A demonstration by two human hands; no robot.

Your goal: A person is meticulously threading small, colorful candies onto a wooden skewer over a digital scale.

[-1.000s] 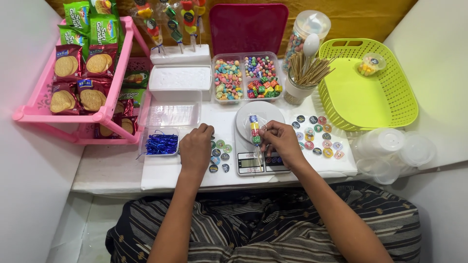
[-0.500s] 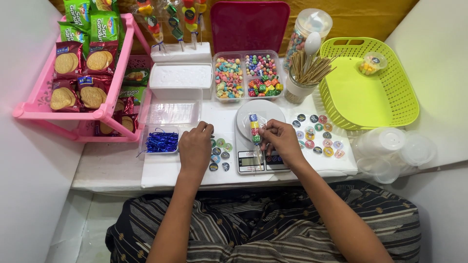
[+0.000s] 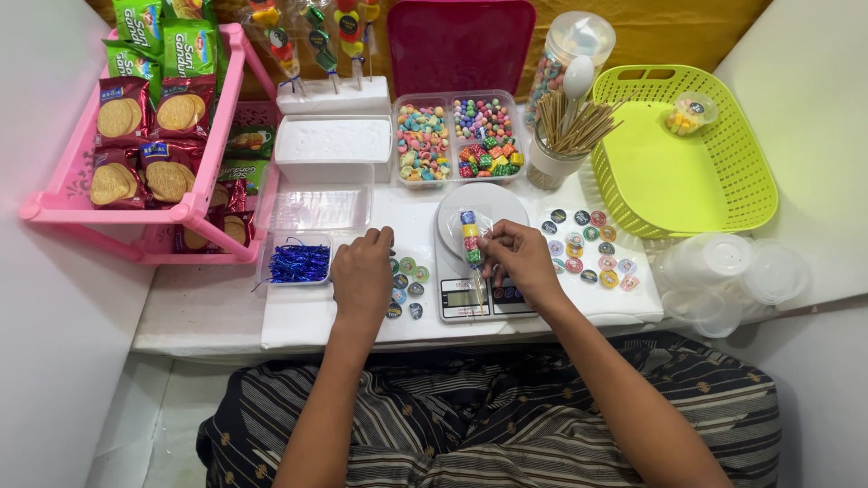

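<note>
Right hand (image 3: 517,260) pinches a candy skewer (image 3: 470,242) in a clear sleeve, fingers closed on its right side; the skewer lies over the white kitchen scale (image 3: 477,248), stacked coloured candies on the round plate, stick end toward the display. Left hand (image 3: 363,276) lies palm down just left of the scale, fingers loosely spread, holding nothing, covering part of a cluster of round stickers (image 3: 407,287).

Containers: behind the scale, a clear two-part tray (image 3: 457,137), pastel ring candies left, multicoloured cube candies right. Right of it, a cup of wooden skewers (image 3: 559,143) with a white spoon standing in it. Behind the cup, a clear jar (image 3: 571,52) with coloured candy, contents hard to tell. Lime green basket (image 3: 687,158) right of the scale holds one small filled clear cup. Stack of clear lids and cups (image 3: 731,276) below the basket. Left of the scale, a small clear box of blue twist ties (image 3: 298,262); behind that a clear bag tray (image 3: 316,210) and a white foam block (image 3: 333,145) with finished skewers stuck in it, tops cut off by the frame. Pink rack (image 3: 136,163) far left holds biscuit packets, lower shelf partly hidden.

More round stickers (image 3: 588,246) lie right of the scale. Scale display is partly hidden by the skewer's sleeve.
</note>
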